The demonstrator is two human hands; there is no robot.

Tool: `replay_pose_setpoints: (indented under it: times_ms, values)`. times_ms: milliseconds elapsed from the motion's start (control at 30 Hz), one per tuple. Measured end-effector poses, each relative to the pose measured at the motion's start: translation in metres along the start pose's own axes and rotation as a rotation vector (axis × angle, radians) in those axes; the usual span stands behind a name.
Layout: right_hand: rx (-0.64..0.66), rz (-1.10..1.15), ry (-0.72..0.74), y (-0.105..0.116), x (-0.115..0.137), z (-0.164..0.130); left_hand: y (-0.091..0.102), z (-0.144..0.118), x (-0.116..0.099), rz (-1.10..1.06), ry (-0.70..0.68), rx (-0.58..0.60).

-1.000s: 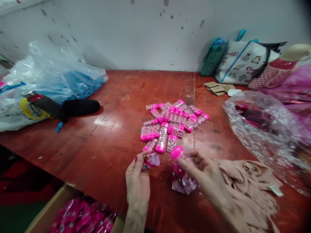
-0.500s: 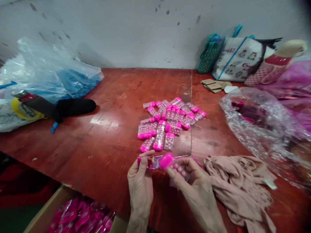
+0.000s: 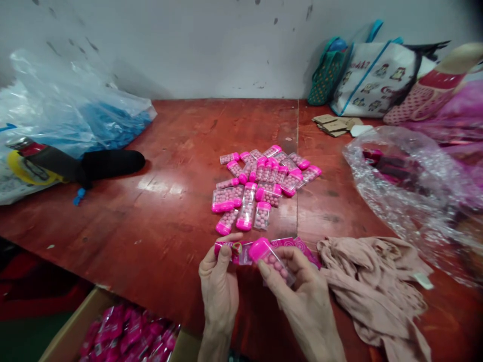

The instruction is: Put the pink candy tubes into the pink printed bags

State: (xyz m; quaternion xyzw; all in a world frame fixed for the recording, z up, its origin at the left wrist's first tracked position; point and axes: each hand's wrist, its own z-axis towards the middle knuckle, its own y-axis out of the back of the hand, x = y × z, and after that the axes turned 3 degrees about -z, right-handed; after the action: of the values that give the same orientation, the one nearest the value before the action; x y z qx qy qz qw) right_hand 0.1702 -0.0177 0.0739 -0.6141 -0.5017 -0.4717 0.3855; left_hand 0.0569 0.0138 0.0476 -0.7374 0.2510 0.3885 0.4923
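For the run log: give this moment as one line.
left hand: holds wrapper | right hand: holds candy case | pile behind

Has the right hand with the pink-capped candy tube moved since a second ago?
Yes. The right hand brought the candy tube left, from the cloth side over to the sachet in the left hand.

Left hand [image 3: 219, 281] pinching pink sachet [image 3: 231, 249], right hand [image 3: 302, 286] gripping pink-capped bead vial [image 3: 270, 255], red table [image 3: 169, 201]
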Motion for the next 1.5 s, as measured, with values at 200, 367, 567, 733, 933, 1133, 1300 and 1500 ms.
replay_pose_setpoints:
  times_ms: [200, 367, 567, 733, 933, 1133, 1300, 1500]
  values:
    - [-0.005, 0.092, -0.101, 0.006, -0.002, 0.002, 0.0, 0.002, 0.0, 0.007, 0.029, 0.007]
    - [-0.099, -0.028, -0.02, 0.006, -0.01, 0.0, 0.001, -0.001, 0.002, 0.043, 0.037, 0.012]
    - [-0.179, -0.12, 0.067, 0.005, -0.009, -0.005, -0.001, -0.004, 0.005, 0.184, -0.022, 0.048]
    - [-0.092, -0.06, 0.021, 0.001, -0.007, -0.005, -0.003, -0.005, 0.006, 0.195, -0.032, 0.053]
    - [0.103, -0.028, -0.134, 0.01, 0.002, -0.002, 0.001, -0.004, 0.002, 0.155, 0.036, 0.11]
    - [0.124, -0.231, -0.064, 0.021, 0.002, 0.001, 0.003, 0.0, 0.003, 0.123, 0.088, 0.201]
    - [0.181, -0.241, -0.073, 0.025, 0.0, 0.002, 0.004, 0.0, 0.004, 0.132, 0.119, 0.234]
    - [0.264, -0.21, -0.101, 0.03, -0.006, 0.004, 0.007, 0.003, 0.002, 0.109, 0.171, 0.284]
